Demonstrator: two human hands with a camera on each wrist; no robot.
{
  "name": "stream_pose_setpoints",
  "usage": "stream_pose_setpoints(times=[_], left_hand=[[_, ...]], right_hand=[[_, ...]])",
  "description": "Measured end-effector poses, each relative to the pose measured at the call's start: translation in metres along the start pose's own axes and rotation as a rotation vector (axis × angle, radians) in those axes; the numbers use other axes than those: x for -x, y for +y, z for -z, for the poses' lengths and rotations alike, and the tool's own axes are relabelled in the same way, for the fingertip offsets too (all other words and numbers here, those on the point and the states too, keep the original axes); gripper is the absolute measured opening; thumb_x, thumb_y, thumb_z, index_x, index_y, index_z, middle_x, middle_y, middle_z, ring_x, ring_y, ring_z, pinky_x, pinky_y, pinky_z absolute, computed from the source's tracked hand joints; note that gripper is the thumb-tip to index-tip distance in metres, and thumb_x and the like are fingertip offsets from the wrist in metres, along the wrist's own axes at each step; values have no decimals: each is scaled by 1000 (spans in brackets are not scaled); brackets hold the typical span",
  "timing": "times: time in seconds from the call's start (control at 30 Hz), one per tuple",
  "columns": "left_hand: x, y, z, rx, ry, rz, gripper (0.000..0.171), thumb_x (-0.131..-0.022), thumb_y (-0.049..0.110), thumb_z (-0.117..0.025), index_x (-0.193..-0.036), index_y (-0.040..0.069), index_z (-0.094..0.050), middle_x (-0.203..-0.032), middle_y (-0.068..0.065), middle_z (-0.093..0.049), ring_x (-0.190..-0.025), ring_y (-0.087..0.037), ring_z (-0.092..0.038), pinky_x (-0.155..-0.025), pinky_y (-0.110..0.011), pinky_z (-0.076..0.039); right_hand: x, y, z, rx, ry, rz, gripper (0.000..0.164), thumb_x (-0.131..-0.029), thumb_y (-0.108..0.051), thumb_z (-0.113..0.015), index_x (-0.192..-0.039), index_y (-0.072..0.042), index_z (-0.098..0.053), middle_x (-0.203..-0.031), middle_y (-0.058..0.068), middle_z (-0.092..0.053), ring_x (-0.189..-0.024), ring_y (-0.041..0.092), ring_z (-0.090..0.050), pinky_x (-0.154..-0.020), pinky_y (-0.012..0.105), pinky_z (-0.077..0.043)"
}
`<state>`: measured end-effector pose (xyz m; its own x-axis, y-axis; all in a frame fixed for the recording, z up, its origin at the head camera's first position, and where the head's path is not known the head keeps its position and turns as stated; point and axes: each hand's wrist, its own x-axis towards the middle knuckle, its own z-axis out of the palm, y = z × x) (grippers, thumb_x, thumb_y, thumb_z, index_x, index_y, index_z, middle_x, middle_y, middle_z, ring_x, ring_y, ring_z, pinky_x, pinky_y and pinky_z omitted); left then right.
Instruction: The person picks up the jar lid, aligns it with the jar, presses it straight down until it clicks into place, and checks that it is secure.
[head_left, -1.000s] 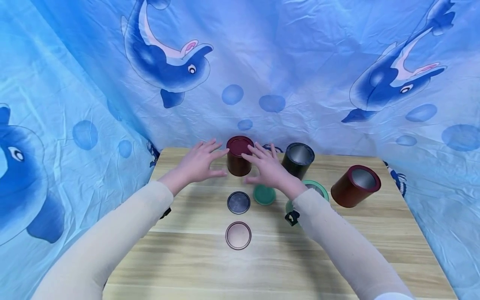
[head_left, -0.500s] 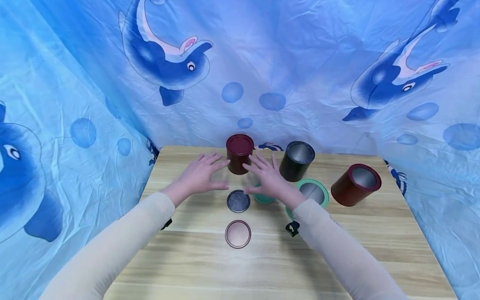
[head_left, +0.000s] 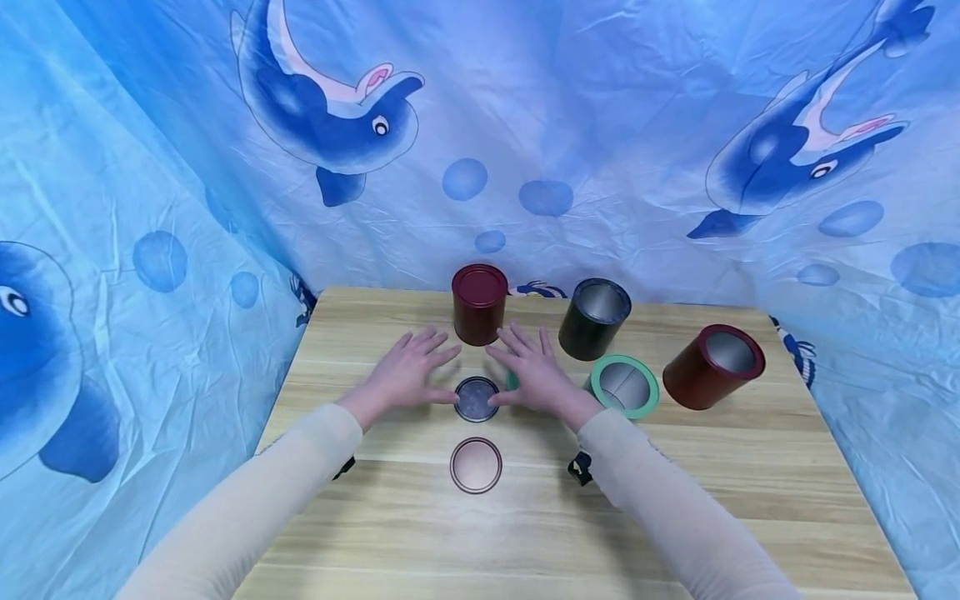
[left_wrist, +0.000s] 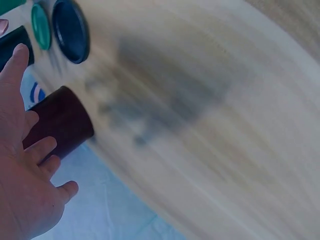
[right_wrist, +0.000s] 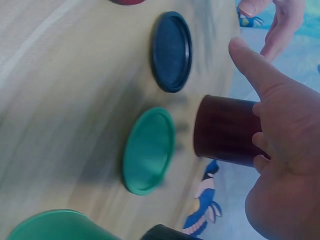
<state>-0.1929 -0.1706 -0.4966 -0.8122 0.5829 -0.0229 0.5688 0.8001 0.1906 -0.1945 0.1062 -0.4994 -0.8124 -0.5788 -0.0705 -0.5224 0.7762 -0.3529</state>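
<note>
My left hand (head_left: 408, 371) hovers palm down with fingers spread, its thumb tip at the left edge of a dark round lid (head_left: 477, 399). Mirroring it, my right hand (head_left: 536, 371) is spread too, thumb at that lid's right edge. Neither hand grips anything. Just beyond the fingertips stands a dark red can (head_left: 479, 304) with its lid on. A green lid (right_wrist: 149, 151) lies on the table below my right hand, which mostly hides it in the head view. Closer to me a reddish lid (head_left: 476, 465) lies flat.
To the right stand three open cans: a black can (head_left: 588, 332) at the back, a green can (head_left: 652, 400) in front of it, and a red can (head_left: 697, 375) farther right. Blue dolphin-print cloth (head_left: 480, 125) hangs behind and beside the wooden table (head_left: 420, 533).
Both spread hands have drawn back toward me from beside the lidded red can, and their thumbs now come to the dark lid. The cans and lids stay put.
</note>
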Motion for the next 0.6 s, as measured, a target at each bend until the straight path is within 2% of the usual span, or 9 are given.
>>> stream_pose_setpoints(times=[0.23, 0.6], left_hand=[[2, 2, -14, 41, -33, 31, 92, -86, 61, -84, -160, 17, -53, -167, -21, -42, -158, -44, -32, -126, -70, -22], [5, 5, -34, 50, -47, 33, 96, -83, 66, -83, -160, 17, -52, -168, -20, -40, -159, -43, -29, -127, -69, -21]], right_hand=[[-2, 4, -17, -12, -19, 9, 94, -85, -53, -88, -163, -17, -49, -176, 14, -26, -165, 39, -12, -126, 74, 2], [-2, 6, -35, 12, -19, 27, 94, -83, -53, -90, -161, -16, -52, -175, 16, -28, -164, 41, -15, -126, 75, -3]])
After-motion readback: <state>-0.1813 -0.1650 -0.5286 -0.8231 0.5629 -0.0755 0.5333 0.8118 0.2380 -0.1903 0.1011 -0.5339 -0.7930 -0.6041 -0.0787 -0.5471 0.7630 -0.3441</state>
